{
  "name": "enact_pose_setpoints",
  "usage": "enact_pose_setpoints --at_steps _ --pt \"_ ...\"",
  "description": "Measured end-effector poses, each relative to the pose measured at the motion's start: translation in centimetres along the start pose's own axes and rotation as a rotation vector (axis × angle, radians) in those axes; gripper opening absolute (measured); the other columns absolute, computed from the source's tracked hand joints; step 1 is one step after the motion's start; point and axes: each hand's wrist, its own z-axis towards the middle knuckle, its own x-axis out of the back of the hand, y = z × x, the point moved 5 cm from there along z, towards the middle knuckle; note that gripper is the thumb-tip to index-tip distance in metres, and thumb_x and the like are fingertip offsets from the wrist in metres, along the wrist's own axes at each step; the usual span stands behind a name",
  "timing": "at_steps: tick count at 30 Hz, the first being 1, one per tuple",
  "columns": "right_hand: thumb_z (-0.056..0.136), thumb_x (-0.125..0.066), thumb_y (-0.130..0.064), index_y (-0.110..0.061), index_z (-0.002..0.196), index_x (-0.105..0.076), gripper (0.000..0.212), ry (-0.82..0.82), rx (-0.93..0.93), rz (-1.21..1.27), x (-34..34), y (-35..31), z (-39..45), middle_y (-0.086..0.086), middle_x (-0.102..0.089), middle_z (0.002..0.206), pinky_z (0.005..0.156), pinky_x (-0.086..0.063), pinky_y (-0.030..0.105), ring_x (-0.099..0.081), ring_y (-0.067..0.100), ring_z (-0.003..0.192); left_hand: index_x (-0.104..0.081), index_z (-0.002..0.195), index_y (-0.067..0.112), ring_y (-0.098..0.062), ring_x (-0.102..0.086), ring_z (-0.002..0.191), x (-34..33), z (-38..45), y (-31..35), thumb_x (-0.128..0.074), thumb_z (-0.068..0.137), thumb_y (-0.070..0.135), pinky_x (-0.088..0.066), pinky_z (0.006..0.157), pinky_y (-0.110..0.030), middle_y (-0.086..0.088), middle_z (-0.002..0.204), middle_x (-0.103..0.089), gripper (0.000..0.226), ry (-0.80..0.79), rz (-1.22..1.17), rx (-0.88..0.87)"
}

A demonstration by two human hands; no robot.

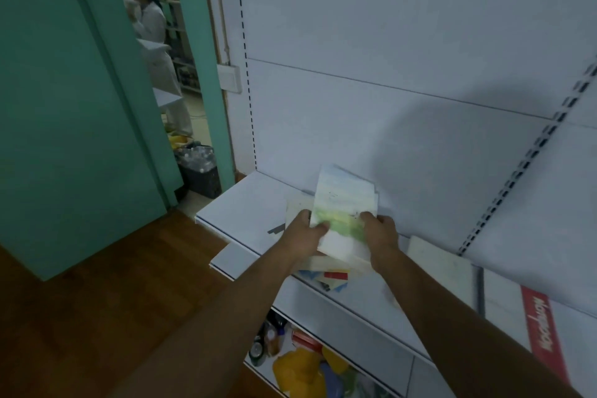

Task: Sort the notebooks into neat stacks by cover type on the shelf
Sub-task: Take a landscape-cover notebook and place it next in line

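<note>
Both my hands hold a small stack of notebooks (344,203) with a pale sky-and-green-field cover, lifted a little above the white shelf (239,207). My left hand (307,234) grips its lower left edge and my right hand (381,233) grips its lower right edge. Under the stack lie more notebooks (332,278) with blue, red and cream covers, partly hidden by my hands. A cream notebook (436,265) lies flat to the right. Further right sits a white notebook with a red band (542,323).
The shelf backs onto a white slotted panel (387,74). A lower shelf holds yellow and blue packages (303,368). At left are a green wall, wooden floor and a doorway where a person (155,52) stands near a black bin (200,168).
</note>
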Motion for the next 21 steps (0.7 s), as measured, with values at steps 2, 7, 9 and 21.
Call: enact_pose_setpoints --at_steps 2,7,9,21 --pt "0.085 -0.063 -0.034 -0.009 0.121 -0.050 0.046 -0.031 0.011 0.074 2.2 -0.6 -0.3 0.012 -0.060 0.111 0.088 -0.051 0.041 -0.060 0.030 0.098 -0.051 0.117 0.007 -0.021 -0.065 0.097 -2.1 -1.4 0.8 -0.056 0.096 0.020 -0.060 0.072 -0.034 -0.014 0.119 -0.062 0.025 -0.039 -0.044 -0.057" --pt "0.085 -0.064 -0.025 -0.008 0.100 -0.061 0.024 -0.047 0.074 0.118 11.2 -0.8 -1.8 0.012 -0.067 0.098 0.079 -0.055 0.040 -0.066 0.027 0.084 -0.047 0.119 0.012 -0.013 -0.063 0.090 -9.8 -4.8 1.8 -0.054 0.097 0.015 -0.058 0.059 -0.026 -0.008 0.116 -0.061 0.023 -0.169 -0.080 -0.069" --pt "0.082 -0.062 -0.015 -0.009 0.090 -0.063 0.009 -0.027 0.108 0.154 15.7 -0.1 -2.6 0.013 -0.068 0.092 0.073 -0.056 0.039 -0.067 0.027 0.077 -0.045 0.121 0.016 -0.015 -0.061 0.092 -13.7 -6.1 1.6 -0.056 0.096 0.013 -0.060 0.061 -0.029 -0.008 0.119 -0.058 0.027 -0.218 -0.078 -0.052" --pt "0.085 -0.053 -0.003 -0.010 0.122 -0.053 0.038 0.343 0.105 0.182 41.9 6.7 -5.9 0.009 -0.064 0.108 0.081 -0.054 0.035 -0.064 0.025 0.097 -0.037 0.136 0.020 -0.019 -0.061 0.096 -37.0 -12.6 0.5 -0.060 0.092 0.019 -0.059 0.063 -0.030 0.002 0.119 -0.056 0.050 -0.527 0.238 -0.177"
